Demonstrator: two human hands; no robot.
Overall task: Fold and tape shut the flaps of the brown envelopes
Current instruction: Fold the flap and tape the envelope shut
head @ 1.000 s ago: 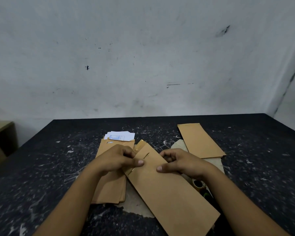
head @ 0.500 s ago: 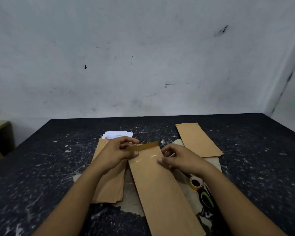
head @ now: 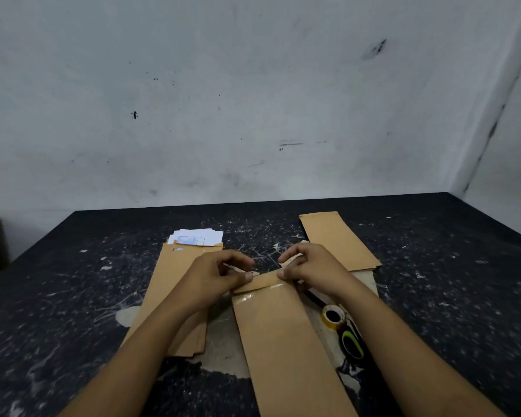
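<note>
Head view: a long brown envelope [head: 286,341] lies flat on the dark, paint-flecked tabletop [head: 73,296], running from the near edge of the picture away toward the middle. Its flap [head: 260,282] is folded down across the far end, and a strip of clear tape [head: 247,297] glints just below the fold. The left hand [head: 214,278] presses its thumb on the flap's left end; its grip is narrow, the other fingers curled in above the paper. The right hand [head: 310,266] pins the flap's right end with its fingertips [head: 282,273], its grip likewise narrow and curled (neither hand lifts the envelope off the surface).

Left of the envelope sits a stack [head: 175,296] of more brown envelopes, partly under the left forearm, with white papers [head: 197,236] poking out at its far end. To the far right lies another pile [head: 340,239], just beyond the right hand. A pale, worn patch shows on the tabletop beneath the middle envelope. Near the right forearm rests a tape roll [head: 333,316], and just nearer than it a dark object with a green ring [head: 352,344]; what that is cannot be told. A stained white wall [head: 253,100] rises behind.
</note>
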